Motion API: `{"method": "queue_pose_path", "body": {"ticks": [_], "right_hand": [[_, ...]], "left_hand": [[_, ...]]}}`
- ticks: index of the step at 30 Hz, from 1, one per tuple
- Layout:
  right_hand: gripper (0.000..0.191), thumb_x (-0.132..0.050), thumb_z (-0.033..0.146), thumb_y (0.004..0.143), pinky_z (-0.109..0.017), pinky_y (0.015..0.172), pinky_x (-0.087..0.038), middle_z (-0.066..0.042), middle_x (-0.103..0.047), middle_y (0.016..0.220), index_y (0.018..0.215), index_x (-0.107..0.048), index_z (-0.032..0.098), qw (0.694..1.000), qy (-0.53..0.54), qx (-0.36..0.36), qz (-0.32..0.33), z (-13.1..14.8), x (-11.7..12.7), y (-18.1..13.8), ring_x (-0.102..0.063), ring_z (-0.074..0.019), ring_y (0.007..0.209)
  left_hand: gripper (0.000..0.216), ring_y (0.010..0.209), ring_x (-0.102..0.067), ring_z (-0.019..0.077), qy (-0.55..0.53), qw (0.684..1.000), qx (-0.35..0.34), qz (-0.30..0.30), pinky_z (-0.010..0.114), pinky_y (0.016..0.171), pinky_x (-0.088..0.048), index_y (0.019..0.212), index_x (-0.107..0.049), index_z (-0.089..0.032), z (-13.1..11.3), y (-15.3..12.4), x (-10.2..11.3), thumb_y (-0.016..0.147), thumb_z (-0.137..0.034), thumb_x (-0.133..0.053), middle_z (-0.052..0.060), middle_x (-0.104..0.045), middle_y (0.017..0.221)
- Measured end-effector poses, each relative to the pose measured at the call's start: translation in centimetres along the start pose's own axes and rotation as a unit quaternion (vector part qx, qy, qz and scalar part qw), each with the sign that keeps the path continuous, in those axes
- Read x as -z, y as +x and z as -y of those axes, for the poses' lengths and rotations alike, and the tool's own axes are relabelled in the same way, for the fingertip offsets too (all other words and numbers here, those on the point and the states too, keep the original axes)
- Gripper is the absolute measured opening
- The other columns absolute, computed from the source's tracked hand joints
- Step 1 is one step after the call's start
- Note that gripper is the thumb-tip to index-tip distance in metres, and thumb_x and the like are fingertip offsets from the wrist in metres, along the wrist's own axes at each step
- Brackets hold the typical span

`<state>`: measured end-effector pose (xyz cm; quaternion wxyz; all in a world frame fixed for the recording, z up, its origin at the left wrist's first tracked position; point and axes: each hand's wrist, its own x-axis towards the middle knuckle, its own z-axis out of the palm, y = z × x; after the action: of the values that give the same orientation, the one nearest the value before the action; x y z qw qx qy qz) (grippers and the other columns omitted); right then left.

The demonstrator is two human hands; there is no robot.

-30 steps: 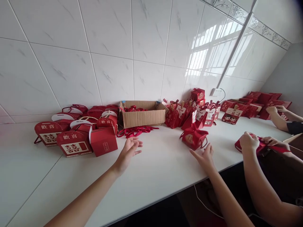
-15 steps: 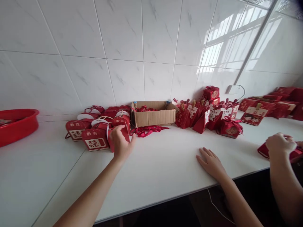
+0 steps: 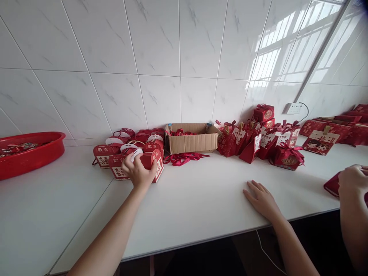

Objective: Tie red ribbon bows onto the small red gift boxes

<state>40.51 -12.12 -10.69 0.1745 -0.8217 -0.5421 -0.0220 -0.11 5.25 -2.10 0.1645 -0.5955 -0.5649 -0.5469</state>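
My left hand (image 3: 139, 170) grips a red gift box (image 3: 157, 167) with a rounded top and a white panel of Chinese characters, its thumb on the right side and its fingers over the left. That box stands at the front right of a group of similar boxes (image 3: 104, 158), some with cord handles and white round tops. My fingers partly hide the box beside it. On the white table (image 3: 184, 211), my right hand (image 3: 263, 201) lies flat, holding nothing.
A cardboard box (image 3: 193, 142) holds red items, with red ribbons (image 3: 184, 158) before it. A red basin (image 3: 57, 147) stands left. Several wrapped red gift boxes (image 3: 249, 147) and a power strip (image 3: 293, 108) are right. Another person's hand (image 3: 353, 179) holds a red item at far right.
The gift box at my left hand has turned so its printed front faces more forward, and my fingers have closed over it. My right hand stays flat. The view has shifted left.
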Motion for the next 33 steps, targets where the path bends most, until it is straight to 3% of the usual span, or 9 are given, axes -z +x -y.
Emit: {"method": "queue_pose_path", "body": {"ticks": [3, 7, 14, 21, 27, 33], "right_hand": [[0.058, -0.037, 0.049, 0.088, -0.045, 0.108, -0.032, -0.010, -0.043, 0.144, 0.133, -0.050, 0.015, 1.000, 0.004, 0.000, 0.007, 0.0, 0.1, 0.0, -0.034, -0.0305, 0.135], [0.058, -0.037, 0.049, 0.088, -0.044, 0.110, -0.031, -0.009, -0.042, 0.144, 0.133, -0.050, 0.015, 1.000, 0.012, -0.003, 0.014, -0.1, 0.1, 0.0, -0.033, -0.0302, 0.136], [0.057, -0.038, 0.050, 0.087, -0.046, 0.109, -0.032, -0.009, -0.042, 0.144, 0.132, -0.051, 0.017, 1.000, 0.018, 0.002, 0.004, -0.7, -0.5, 0.0, -0.034, -0.0305, 0.135], [0.062, -0.037, 0.052, 0.086, -0.044, 0.111, -0.029, -0.009, -0.040, 0.145, 0.133, -0.050, 0.015, 1.000, 0.023, -0.002, 0.019, -0.8, -0.4, 0.1, -0.031, -0.0292, 0.137], [0.060, -0.038, 0.051, 0.086, -0.044, 0.111, -0.029, -0.009, -0.039, 0.146, 0.133, -0.051, 0.015, 0.999, 0.032, -0.006, 0.026, -0.8, -0.2, 0.1, -0.030, -0.0292, 0.137], [0.057, -0.042, 0.048, 0.086, -0.044, 0.110, -0.031, -0.010, -0.041, 0.145, 0.132, -0.051, 0.015, 0.999, 0.027, -0.002, 0.018, -0.3, 0.3, 0.0, -0.032, -0.0307, 0.136]], "left_hand": [[0.039, 0.128, -0.028, 0.0392, -0.018, 0.998, -0.047, 0.022, 0.056, 0.103, -0.019, 0.109, -0.060, -0.017, 0.3, 0.4, 0.1, 0.075, -0.035, -0.059, 0.016, -0.046, 0.131], [0.034, 0.118, -0.048, 0.0303, -0.041, 0.986, -0.129, 0.093, 0.046, 0.103, -0.027, 0.110, -0.062, -0.017, 0.2, 0.3, -0.4, 0.080, -0.029, -0.050, 0.013, -0.062, 0.118], [0.040, 0.123, -0.046, 0.0303, 0.000, 0.993, -0.082, 0.083, 0.044, 0.103, -0.026, 0.115, -0.058, -0.015, -0.3, -0.3, -0.7, 0.082, -0.035, -0.047, 0.014, -0.061, 0.122], [0.030, 0.112, -0.050, 0.0325, 0.022, 0.995, -0.064, 0.079, 0.045, 0.098, -0.032, 0.094, -0.067, -0.017, -0.6, -0.5, -0.5, 0.076, -0.037, -0.053, 0.014, -0.063, 0.111], [0.029, 0.108, -0.052, 0.0318, -0.011, 0.993, -0.055, 0.103, 0.045, 0.097, -0.034, 0.092, -0.067, -0.016, -1.2, -0.8, -0.1, 0.080, -0.034, -0.047, 0.013, -0.064, 0.106], [0.029, 0.106, -0.053, 0.0281, -0.106, 0.970, -0.131, 0.177, 0.043, 0.096, -0.037, 0.098, -0.065, -0.017, -3.3, -1.8, 0.4, 0.084, -0.034, -0.046, 0.011, -0.064, 0.102]]}}
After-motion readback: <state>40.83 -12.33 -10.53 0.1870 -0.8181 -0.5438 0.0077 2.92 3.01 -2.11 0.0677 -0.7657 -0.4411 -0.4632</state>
